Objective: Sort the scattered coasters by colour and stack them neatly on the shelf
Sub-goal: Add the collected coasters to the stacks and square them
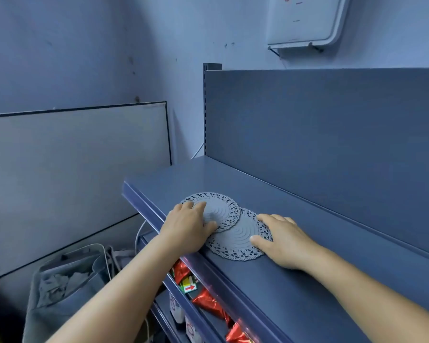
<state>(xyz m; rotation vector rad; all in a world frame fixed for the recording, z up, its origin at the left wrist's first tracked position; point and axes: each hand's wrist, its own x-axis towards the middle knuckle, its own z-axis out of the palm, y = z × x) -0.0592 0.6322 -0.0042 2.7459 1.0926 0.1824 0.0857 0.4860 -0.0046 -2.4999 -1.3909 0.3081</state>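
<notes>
Currently both hands are lying on two round lace-edged coasters at the front of the top shelf point(295, 219). Left hand point(187, 227) is sitting on the far coaster point(218, 210), fingers loosely bent over its near-left part, thumb pressing flat on it; not curling round anything. Right hand point(286, 240) is resting on the right edge of the near coaster point(235, 240), fingers spread and fairly straight, thumb lying on the lace rim. Far coaster is overlapping the near one, its edge lying on top. Both are looking the same pale grey under the blue light; true colour I cannot tell. Near coaster is sitting close to the shelf's front lip. Red foil packets point(208, 302) are showing on the shelf below. Grey bag point(65, 288) is standing on the floor to the left.
</notes>
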